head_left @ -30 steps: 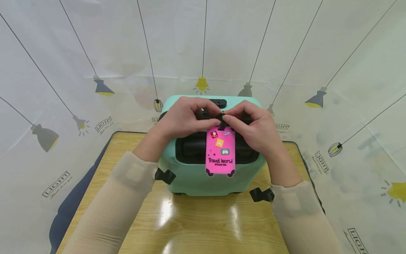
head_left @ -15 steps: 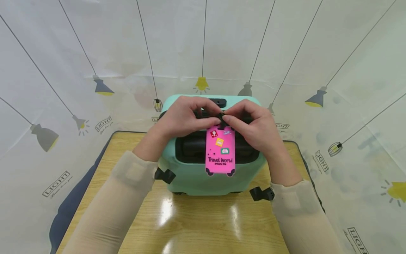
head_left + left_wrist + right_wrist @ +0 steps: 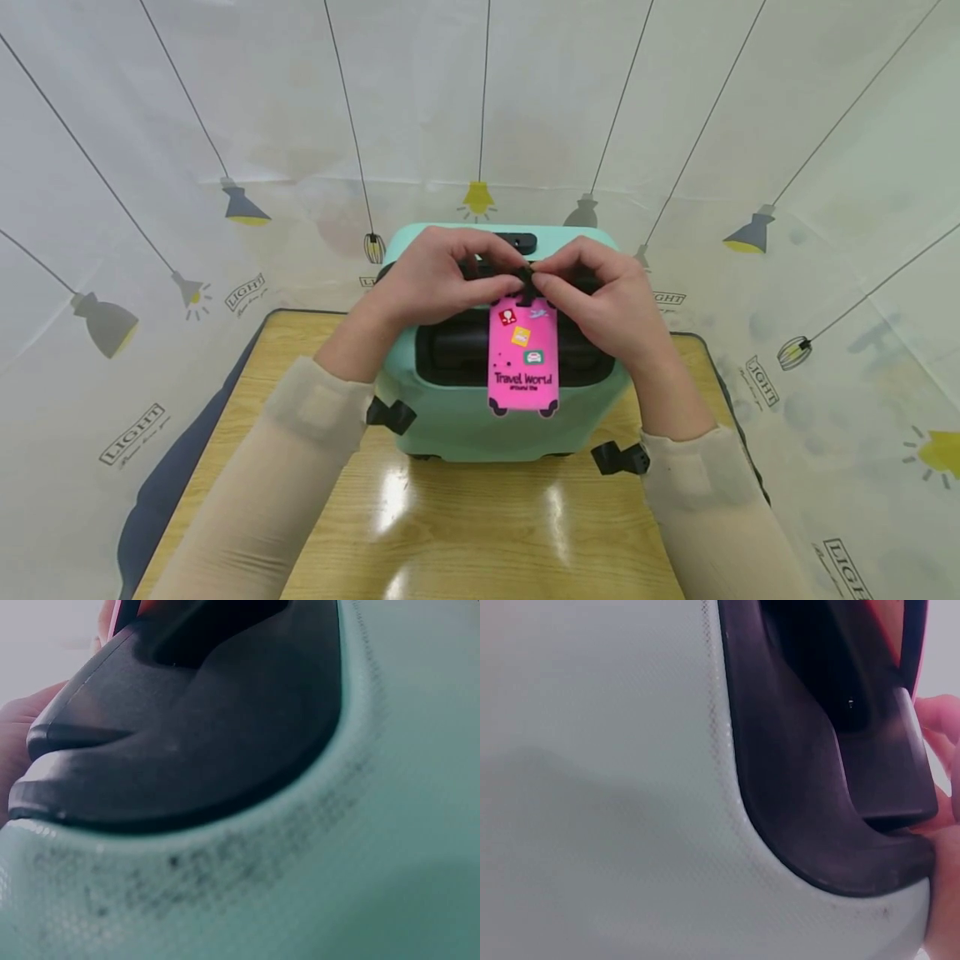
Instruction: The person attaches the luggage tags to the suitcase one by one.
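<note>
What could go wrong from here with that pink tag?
The left hand and right hand seem to pinch the small black strap by the fingertips, so it could slip, and the pink tag might drop if the strap isn't fastened; I can't tell.
The fingers hide much of the strap and the wrist views show mostly the suitcase, so a poor fastening might go unnoticed.

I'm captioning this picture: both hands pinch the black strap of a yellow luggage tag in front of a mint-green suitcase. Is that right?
Not quite: the head view shows the luggage tag is pink. The left hand and right hand do pinch its black strap in front of the suitcase.
</note>
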The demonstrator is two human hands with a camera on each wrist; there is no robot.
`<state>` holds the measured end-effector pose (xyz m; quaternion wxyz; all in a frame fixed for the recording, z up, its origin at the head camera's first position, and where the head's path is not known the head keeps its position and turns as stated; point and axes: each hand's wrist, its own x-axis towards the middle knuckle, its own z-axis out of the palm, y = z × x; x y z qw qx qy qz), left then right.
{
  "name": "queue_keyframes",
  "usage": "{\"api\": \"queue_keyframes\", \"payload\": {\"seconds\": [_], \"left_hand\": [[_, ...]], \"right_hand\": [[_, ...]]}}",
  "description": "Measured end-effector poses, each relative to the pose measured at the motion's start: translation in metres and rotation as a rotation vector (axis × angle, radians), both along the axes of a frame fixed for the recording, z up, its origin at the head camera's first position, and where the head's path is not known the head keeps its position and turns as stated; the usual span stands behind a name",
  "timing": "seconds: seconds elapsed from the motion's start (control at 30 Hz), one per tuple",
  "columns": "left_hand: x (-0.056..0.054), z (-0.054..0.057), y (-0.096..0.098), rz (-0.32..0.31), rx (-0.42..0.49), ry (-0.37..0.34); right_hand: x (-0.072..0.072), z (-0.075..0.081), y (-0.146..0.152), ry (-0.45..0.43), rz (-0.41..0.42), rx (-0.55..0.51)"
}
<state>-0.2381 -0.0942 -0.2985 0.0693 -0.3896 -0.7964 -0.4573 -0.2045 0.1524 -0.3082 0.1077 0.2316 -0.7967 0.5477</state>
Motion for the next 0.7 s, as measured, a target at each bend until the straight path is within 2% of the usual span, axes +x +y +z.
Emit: {"api": "queue_keyframes", "payload": {"seconds": [0.7], "left_hand": [[0.0009,-0.0009,-0.0005,-0.028,0.028,0.013]], "right_hand": [[0.0024,0.0019,0.0001,-0.006,-0.001,0.049]]}}
